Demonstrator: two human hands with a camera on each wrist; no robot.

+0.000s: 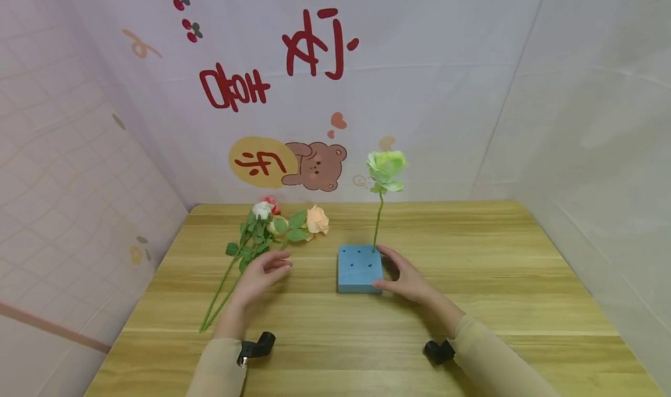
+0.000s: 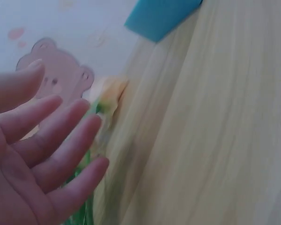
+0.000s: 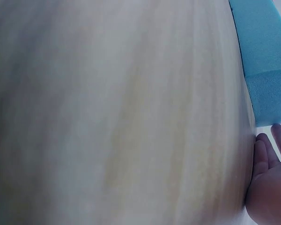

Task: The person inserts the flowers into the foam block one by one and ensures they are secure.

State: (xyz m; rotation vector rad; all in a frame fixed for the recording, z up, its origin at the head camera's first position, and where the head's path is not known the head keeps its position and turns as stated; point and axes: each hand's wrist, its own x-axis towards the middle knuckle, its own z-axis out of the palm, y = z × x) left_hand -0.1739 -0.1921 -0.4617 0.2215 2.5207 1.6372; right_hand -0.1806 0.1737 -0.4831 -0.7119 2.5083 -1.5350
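Note:
A light blue foam block [image 1: 360, 267] with several small holes in its top sits on the wooden table. One pale green artificial flower [image 1: 387, 170] stands upright in its back right hole. My right hand [image 1: 409, 277] holds the block by its right side, thumb at the front corner and index finger at the back one. In the right wrist view fingertips [image 3: 276, 133] are right at the foam's edge. With fingers loosely bent and nothing in them, my left hand [image 1: 262, 277] hovers beside several artificial roses. Among these are a white rose [image 1: 262, 209] and a peach rose [image 1: 317, 220].
Long green stems [image 1: 216, 304] run toward the table's left front, partly behind the left hand. A red rose [image 1: 271, 202] lies at the back of the bunch. Behind the wooden table [image 1: 472, 257] hangs a white cloth [image 1: 445, 65] printed with a bear.

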